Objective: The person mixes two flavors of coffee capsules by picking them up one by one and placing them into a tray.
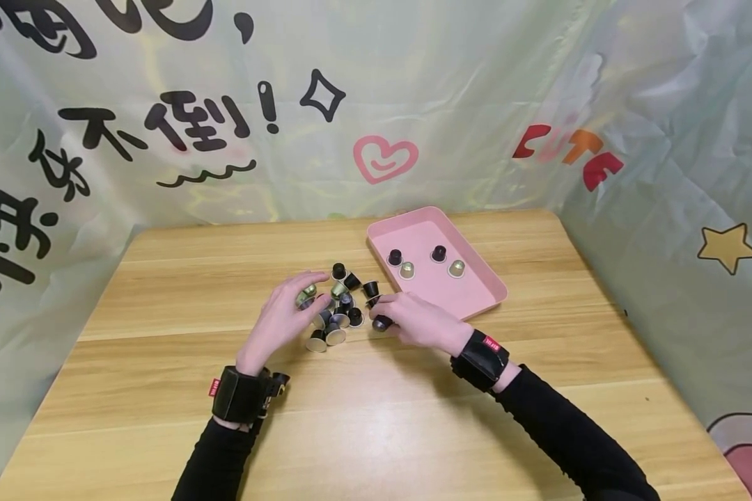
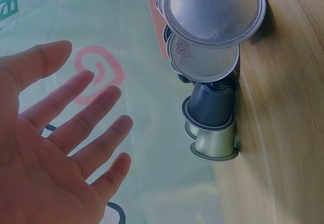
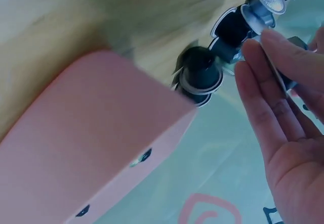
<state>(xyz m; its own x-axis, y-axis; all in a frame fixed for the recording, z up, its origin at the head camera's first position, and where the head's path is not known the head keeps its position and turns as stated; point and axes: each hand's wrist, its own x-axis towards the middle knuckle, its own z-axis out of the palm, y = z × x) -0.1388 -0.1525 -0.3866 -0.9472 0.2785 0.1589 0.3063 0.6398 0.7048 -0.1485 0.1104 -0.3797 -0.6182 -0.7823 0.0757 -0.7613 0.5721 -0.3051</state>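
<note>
My right hand (image 1: 416,320) pinches a dark coffee capsule (image 1: 381,323) between thumb and fingers, just left of the pink tray's near end. In the right wrist view its lid shows edge-on, and the fingers cover part of its body. My left hand (image 1: 285,313) hovers with spread fingers over the left side of the capsule pile; the left wrist view shows its palm bare. Black, grey and green capsules make up the pile, among them a green capsule (image 2: 216,142) and a black capsule (image 1: 355,317). Some stand lid down, others lie tipped over.
The pink tray (image 1: 423,233) lies at an angle toward the back right of the wooden table (image 1: 376,417). Inside it, two black capsules and two gold capsules (image 1: 456,268) stand lid down, apart from each other. A printed cloth (image 1: 464,104) hangs behind the table.
</note>
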